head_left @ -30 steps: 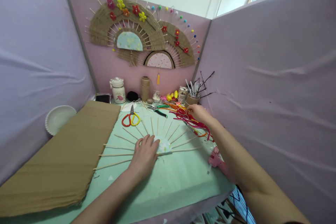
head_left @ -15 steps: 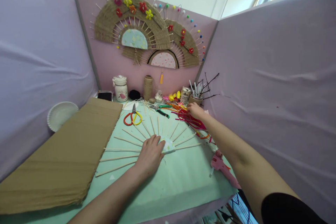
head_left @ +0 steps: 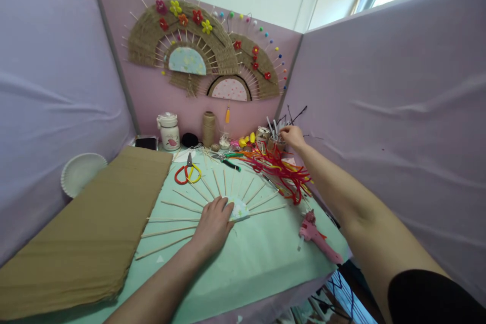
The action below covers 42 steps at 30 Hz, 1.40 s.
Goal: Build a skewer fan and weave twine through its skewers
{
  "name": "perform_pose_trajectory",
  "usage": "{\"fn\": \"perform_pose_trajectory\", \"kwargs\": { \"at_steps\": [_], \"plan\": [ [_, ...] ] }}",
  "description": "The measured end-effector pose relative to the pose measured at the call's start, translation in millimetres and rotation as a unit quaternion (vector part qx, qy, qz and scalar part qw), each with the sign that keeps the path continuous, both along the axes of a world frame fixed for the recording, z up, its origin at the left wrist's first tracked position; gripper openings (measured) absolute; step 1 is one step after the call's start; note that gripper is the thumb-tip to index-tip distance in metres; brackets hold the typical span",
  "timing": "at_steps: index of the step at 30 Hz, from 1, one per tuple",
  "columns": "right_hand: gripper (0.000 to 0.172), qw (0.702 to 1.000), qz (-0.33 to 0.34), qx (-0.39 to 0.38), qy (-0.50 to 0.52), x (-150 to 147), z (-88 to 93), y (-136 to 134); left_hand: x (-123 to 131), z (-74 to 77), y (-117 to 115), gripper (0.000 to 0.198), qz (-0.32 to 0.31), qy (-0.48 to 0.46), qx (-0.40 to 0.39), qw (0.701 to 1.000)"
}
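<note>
My left hand (head_left: 213, 223) lies flat over the left part of a small half-round piece with pale floral cloth (head_left: 240, 208), pressing it to the table. Thin wooden sticks (head_left: 182, 201) fan out from that piece on both sides. Stretched to the back right, my right hand (head_left: 293, 137) has its fingertips together beside a brown pot (head_left: 276, 145) of whitish glue sticks (head_left: 270, 125) and dark twigs. What those fingers pinch, if anything, is too small to make out. Below it spreads a tangle of red fuzzy stems (head_left: 290, 174).
Red-and-yellow-handled scissors (head_left: 189, 172) and green-handled pliers (head_left: 231, 164) lie behind the sticks. A pink glue gun (head_left: 318, 240) rests near the right edge. Brown cardboard (head_left: 87, 228) covers the left side. A twine spool (head_left: 208, 130) and lidded jar (head_left: 169, 132) stand behind.
My right hand has moved from the fuzzy stems up and back to the pot of glue sticks. The red stems now lie spread further forward. My left hand stays on the half-round piece.
</note>
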State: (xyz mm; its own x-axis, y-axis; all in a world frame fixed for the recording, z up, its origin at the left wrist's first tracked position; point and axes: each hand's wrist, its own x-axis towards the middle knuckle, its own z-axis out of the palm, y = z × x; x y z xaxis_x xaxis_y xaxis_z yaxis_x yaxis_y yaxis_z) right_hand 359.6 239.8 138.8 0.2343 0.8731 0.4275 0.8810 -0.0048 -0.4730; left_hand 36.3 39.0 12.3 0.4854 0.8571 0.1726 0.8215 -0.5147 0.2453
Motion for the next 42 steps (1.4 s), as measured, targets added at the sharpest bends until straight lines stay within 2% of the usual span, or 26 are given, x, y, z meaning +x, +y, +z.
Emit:
{"fn": "perform_pose_trajectory", "kwargs": {
  "at_steps": [4, 6, 9, 12, 15, 18, 20, 25, 27, 29, 31, 32, 34, 35, 37, 39, 42],
  "plan": [
    [0.022, 0.992, -0.006, 0.031, 0.122, -2.8, -0.9, 2.2, 2.3, 6.5, -4.5, 0.048, 0.0, -0.006, -0.002, 1.0],
    [0.017, 0.982, -0.003, 0.047, 0.183, -4.8, 4.2, 2.6, 9.8, 13.8, -5.8, 0.049, -0.011, -0.01, -0.004, 1.0],
    [0.011, 0.961, 0.009, 0.071, 0.266, -8.0, 21.6, 2.1, 34.5, 27.2, 2.6, 0.052, -0.056, -0.02, -0.023, 0.998],
    [0.011, 0.939, 0.033, 0.098, 0.327, -10.7, 45.8, 0.8, 74.5, 36.4, 29.7, 0.066, -0.073, -0.031, -0.076, 0.994],
    [0.014, 0.921, 0.059, 0.129, 0.363, -11.3, 71.4, -1.3, 118.8, 36.1, 69.3, 0.082, -0.048, -0.032, -0.119, 0.991],
    [0.016, 0.903, 0.09, 0.164, 0.387, -7.8, 99.1, -5.0, 155.2, 28.1, 104.7, 0.084, -0.027, -0.019, -0.139, 0.99],
    [0.017, 0.885, 0.12, 0.201, 0.402, -3.1, 120.5, -9.2, 172.9, 21.4, 120.2, 0.083, -0.021, -0.011, -0.147, 0.989],
    [0.012, 0.872, 0.168, 0.273, 0.371, 10.2, 188.3, -27.1, 200.0, 10.4, 138.1, 0.076, 0.007, -0.003, -0.151, 0.988],
    [0.015, 0.864, 0.179, 0.308, 0.356, 12.8, 217.9, -36.4, 206.0, 8.7, 142.6, 0.074, 0.013, -0.001, -0.151, 0.988],
    [0.018, 0.843, 0.188, 0.357, 0.355, 12.0, 243.6, -46.9, 209.5, 7.8, 146.4, 0.073, 0.015, -0.001, -0.15, 0.989],
    [0.023, 0.815, 0.189, 0.405, 0.37, 7.7, 260.4, -57.9, 210.5, 7.6, 148.2, 0.072, 0.018, -0.002, -0.148, 0.989],
    [0.023, 0.815, 0.196, 0.401, 0.369, 4.6, 264.5, -63.1, 210.0, 7.8, 148.0, 0.072, 0.02, -0.003, -0.146, 0.989],
    [0.021, 0.856, 0.208, 0.322, 0.346, -2.3, 264.1, -71.6, 207.7, 9.1, 145.6, 0.07, 0.021, -0.01, -0.142, 0.99],
    [0.019, 0.879, 0.215, 0.271, 0.329, -5.4, 260.4, -74.5, 205.9, 10.4, 143.6, 0.068, 0.021, -0.015, -0.137, 0.99],
    [0.015, 0.901, 0.221, 0.214, 0.305, -10.2, 249.5, -76.6, 200.6, 14.2, 139.1, 0.064, 0.019, -0.034, -0.123, 0.992],
    [0.014, 0.902, 0.232, 0.208, 0.298, -13.2, 237.6, -74.9, 192.4, 19.8, 136.2, 0.054, 0.024, -0.064, -0.104, 0.992],
    [0.014, 0.902, 0.26, 0.18, 0.293, -18.5, 224.3, -70.7, 173.8, 32.5, 140.2, 0.027, 0.056, -0.125, -0.079, 0.987]
  ]
}}
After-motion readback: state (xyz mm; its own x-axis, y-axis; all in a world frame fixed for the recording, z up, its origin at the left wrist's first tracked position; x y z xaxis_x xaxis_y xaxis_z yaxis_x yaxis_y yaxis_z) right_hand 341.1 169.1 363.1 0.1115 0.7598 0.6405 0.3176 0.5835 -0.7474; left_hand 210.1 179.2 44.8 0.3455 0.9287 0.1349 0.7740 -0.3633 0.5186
